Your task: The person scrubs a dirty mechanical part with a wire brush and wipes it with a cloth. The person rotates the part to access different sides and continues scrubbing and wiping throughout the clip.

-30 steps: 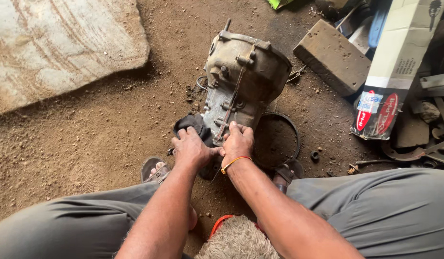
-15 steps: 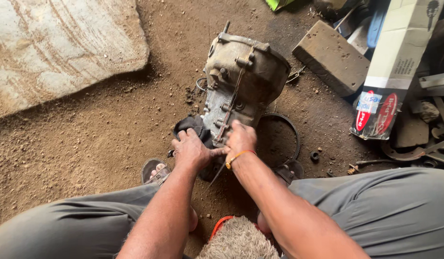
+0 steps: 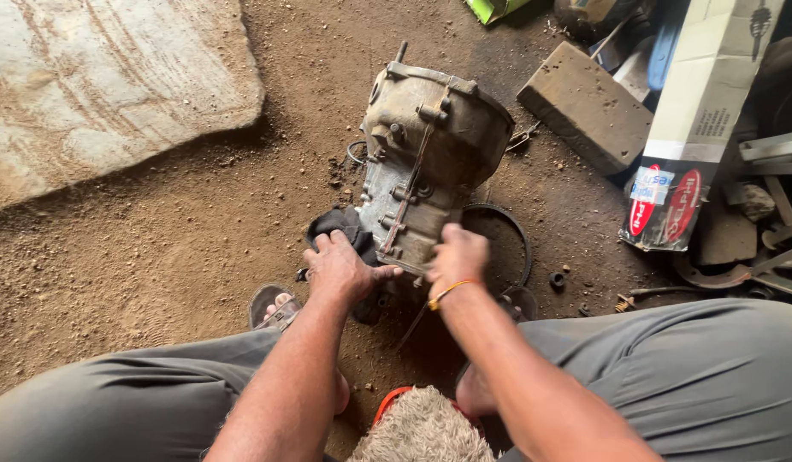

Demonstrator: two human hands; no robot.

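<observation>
Both hands have shifted slightly on the near end of the dirty metal gearbox housing [image 3: 426,162], which lies on the dirt floor [image 3: 156,248]. Left hand [image 3: 340,269] presses a dark rag [image 3: 340,227] beside it, fingers spread; right hand [image 3: 458,255] is curled shut on the housing's edge.

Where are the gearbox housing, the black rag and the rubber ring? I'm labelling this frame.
gearbox housing [image 3: 430,145]: head view, on its dusty upper casing.
black rag [image 3: 338,227]: head view, on the bunched cloth above the left hand.
rubber ring [image 3: 517,229]: head view, on its right arc on the ground.
</observation>
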